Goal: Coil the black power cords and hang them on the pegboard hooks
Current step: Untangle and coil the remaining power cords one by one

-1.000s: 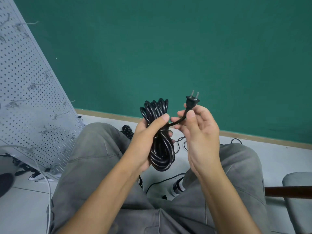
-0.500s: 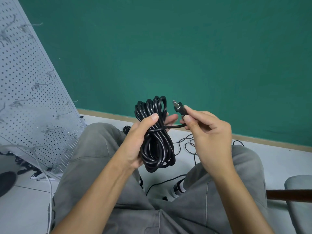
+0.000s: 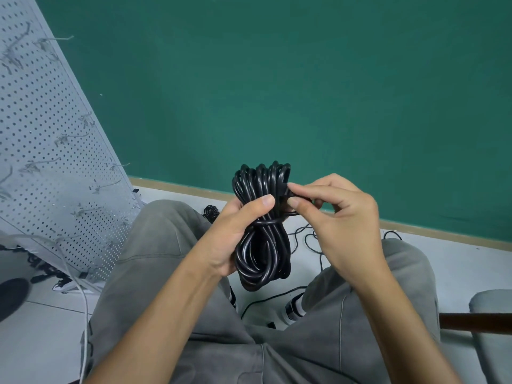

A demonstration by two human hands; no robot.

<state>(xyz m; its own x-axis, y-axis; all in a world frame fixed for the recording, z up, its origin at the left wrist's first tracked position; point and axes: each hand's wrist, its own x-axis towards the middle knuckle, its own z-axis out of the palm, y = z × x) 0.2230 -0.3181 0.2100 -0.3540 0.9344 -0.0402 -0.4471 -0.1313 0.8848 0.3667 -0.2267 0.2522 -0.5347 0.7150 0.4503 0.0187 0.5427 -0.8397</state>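
A coiled black power cord hangs upright in front of me above my knees, with one turn wrapped round its waist. My left hand grips the coil from the left, thumb across its front. My right hand pinches the cord's plug end against the upper right side of the coil; the plug is mostly hidden by my fingers. The grey pegboard leans at the left with several bare metal hooks.
Another black coil lies on the floor beyond my left knee. Loose thin black cables trail on the white floor between my legs. A green wall stands ahead. A padded chair arm is at the lower right.
My right hand has carried the plug leftward from beside the coil into its upper right side, so the prongs no longer show. The coil stays in my left hand.
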